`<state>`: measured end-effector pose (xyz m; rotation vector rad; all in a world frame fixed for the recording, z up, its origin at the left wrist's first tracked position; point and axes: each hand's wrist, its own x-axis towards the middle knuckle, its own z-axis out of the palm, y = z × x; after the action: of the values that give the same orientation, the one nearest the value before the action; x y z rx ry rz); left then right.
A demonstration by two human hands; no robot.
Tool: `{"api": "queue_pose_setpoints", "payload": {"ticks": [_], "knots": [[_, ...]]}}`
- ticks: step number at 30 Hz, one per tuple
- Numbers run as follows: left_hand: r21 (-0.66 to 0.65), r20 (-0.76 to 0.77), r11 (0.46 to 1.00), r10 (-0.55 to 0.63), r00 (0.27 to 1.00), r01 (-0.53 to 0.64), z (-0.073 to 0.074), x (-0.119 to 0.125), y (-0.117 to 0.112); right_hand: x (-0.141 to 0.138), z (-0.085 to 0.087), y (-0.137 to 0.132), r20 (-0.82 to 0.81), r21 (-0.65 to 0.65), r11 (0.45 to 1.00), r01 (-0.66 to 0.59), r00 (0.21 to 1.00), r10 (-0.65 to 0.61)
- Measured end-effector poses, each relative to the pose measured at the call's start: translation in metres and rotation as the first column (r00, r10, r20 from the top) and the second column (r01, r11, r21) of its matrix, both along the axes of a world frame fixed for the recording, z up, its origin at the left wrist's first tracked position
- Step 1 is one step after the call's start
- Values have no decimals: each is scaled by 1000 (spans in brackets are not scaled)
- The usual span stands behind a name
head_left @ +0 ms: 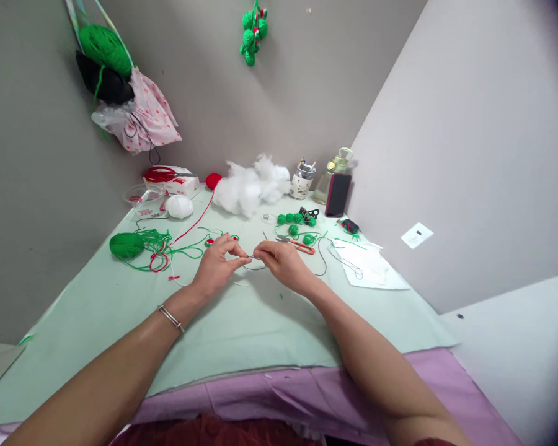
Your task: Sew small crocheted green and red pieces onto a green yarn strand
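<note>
Close together over the middle of the table, my left hand [217, 266] and my right hand [283, 263] both pinch a thin dark cord [255, 268]. A short stretch of it spans the fingertips, and a loop hangs just below. Behind my right hand lie orange-handled snips [302, 247] and a row of small green crocheted balls [294, 218]. A small red and green piece [209, 242] sits just beyond my left hand. To the left rests a green yarn ball [126, 245] with tangled green and red strands.
White stuffing [251, 186] is heaped at the back, beside a red yarn ball [212, 180] and a white yarn ball [179, 206]. Red scissors [160, 174] lie on a box. A pen cup [302, 181], bottle [328, 179] and phone [338, 195] stand back right. White paper [365, 263] lies right.
</note>
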<state>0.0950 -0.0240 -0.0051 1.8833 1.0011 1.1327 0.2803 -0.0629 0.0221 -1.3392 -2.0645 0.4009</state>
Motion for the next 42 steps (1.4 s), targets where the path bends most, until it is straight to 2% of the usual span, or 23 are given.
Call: {"api": "queue_pose_setpoints", "payload": {"ticks": [3,7,10,18,21,24,27,31,35,38,40,42], "knots": [[-46,41,999,-17,999,18,2,1,0,-1,1,0,-7,-14,1000,-1,1000,1],[-190,176,966,-139,974,172,8,2,-2,-1,-1,1,-21,-38,999,-9,1000,8],[-254,207,950,-131,970,183,13,0,-3,0,0,0,-31,-61,998,-25,999,23],[-193,202,980,-4,979,44,18,-18,16,7,12,1,-41,-65,996,65,997,-68],[-120,94,991,-44,995,55,15,-20,18,11,11,3,-111,-145,989,37,992,-53],[7,-74,997,-78,994,78,9,-19,17,15,11,4,-251,-276,959,-69,968,-2],[101,-178,988,-96,979,115,5,-18,17,18,13,4,-342,-316,940,-129,940,14],[168,-249,981,-57,967,101,5,-18,17,17,16,3,-362,-305,948,-97,932,-21],[177,-270,981,-35,962,86,9,-17,15,17,17,4,-348,-308,950,-43,935,-71],[100,-224,992,-47,973,71,11,-17,14,19,17,5,-336,-317,947,-41,939,-72],[-40,-139,996,-86,987,81,12,-17,14,20,16,6,-333,-322,946,-36,940,-77],[-202,-6,969,-146,989,142,14,-16,14,20,14,7,-335,-317,948,-20,938,-92]]}}
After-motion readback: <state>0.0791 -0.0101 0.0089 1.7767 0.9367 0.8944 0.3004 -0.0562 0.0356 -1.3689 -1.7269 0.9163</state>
